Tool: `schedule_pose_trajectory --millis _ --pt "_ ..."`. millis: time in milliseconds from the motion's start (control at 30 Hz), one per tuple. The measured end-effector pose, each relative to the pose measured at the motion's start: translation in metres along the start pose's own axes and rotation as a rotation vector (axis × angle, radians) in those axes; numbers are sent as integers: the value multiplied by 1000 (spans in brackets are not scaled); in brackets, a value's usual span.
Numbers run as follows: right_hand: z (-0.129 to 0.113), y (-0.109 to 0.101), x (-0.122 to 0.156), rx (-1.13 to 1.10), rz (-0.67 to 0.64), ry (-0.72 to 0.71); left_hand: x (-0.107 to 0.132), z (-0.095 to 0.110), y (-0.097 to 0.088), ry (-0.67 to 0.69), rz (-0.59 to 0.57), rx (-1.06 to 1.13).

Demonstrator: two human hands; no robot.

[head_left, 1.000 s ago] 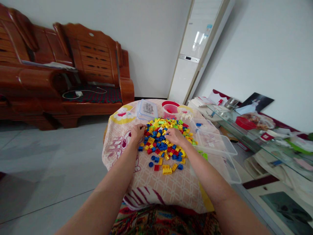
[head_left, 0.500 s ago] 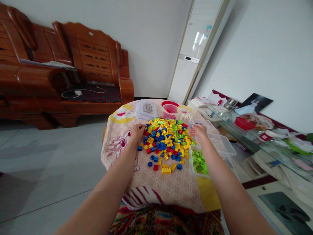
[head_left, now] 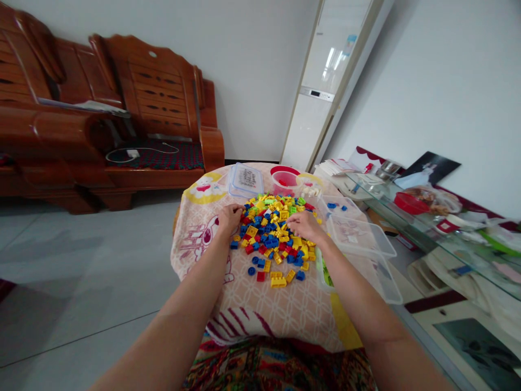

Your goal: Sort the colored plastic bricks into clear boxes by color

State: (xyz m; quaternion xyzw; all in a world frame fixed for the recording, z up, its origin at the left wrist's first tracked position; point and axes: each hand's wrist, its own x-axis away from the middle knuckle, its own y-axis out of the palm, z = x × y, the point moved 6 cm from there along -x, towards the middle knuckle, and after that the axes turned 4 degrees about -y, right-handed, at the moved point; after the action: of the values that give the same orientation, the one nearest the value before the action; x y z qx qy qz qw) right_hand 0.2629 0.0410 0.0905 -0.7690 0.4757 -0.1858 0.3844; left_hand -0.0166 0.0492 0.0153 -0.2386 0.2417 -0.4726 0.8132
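Observation:
A heap of toy building bricks (head_left: 268,241) in yellow, blue, red and green covers the middle of the table. At its left edge is my left hand (head_left: 231,218), fingers curled together; whatever they hold is hidden. My right hand (head_left: 306,226) reaches over the heap's right side with fingertips pinched down among the bricks, and I cannot make out a piece in them. Under my right forearm, partly covered, stands a clear plastic box (head_left: 321,279) with green bricks inside. Behind that hand, a few blue bricks (head_left: 332,206) lie in another clear container.
A round table bears a patterned cloth (head_left: 280,315). At the back are a clear lid (head_left: 234,187), a tub with red pieces (head_left: 285,179) and white pieces (head_left: 310,192). Another clear lid (head_left: 366,236) lies at right, beside a cluttered glass shelf (head_left: 411,217). A wooden sofa (head_left: 163,98) stands behind.
My right hand has moved left, from over the clear containers onto the brick heap, uncovering blue bricks behind it. My left hand stays at the heap's left edge.

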Motion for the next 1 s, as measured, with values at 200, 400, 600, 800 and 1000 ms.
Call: schedule_pose_trajectory --millis 200,400,600,800,1000 --pt "-46 49 13 479 -269 -216 0 0 -1 -5 -2 -16" --pt "-47 64 22 710 -282 -245 0 1 -1 -7 -14 -20" --pt "-46 50 24 605 -253 -209 0 2 -2 -3 -9 -24" --pt "-35 38 24 324 -151 -194 1 2 -2 -2 -3 -31" --pt "13 -9 15 -58 124 115 1 3 -2 0 -22 -23"
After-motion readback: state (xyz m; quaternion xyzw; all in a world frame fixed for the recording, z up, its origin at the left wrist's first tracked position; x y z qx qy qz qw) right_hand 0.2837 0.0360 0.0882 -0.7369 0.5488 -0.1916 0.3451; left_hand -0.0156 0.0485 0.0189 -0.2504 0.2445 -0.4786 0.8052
